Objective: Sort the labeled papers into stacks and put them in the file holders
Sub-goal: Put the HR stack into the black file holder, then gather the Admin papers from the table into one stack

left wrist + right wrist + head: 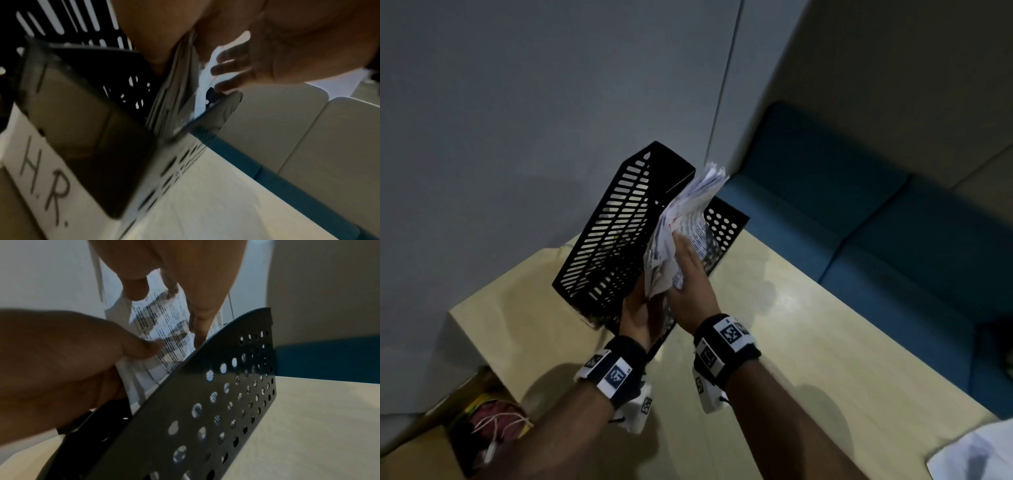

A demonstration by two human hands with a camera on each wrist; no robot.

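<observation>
Two black file holders stand at the back of the table. The slotted holder (613, 222) (82, 129) is on the left and carries an "H.R." label (41, 178). The round-holed holder (726, 226) (205, 402) is on the right. A stack of printed papers (688, 212) (174, 91) (164, 331) stands tilted, with its lower end inside the round-holed holder. My left hand (640, 308) (61, 361) grips the stack's near lower edge, thumb on the printed face. My right hand (688, 270) (195, 272) lies flat against the stack's right face with straight fingers.
The light wood table (791, 325) meets a grey wall behind the holders. A blue sofa (876, 205) runs along its right side. A loose white sheet (976, 455) lies at the near right corner. An open cardboard box (489, 421) with cords sits below the table's left edge.
</observation>
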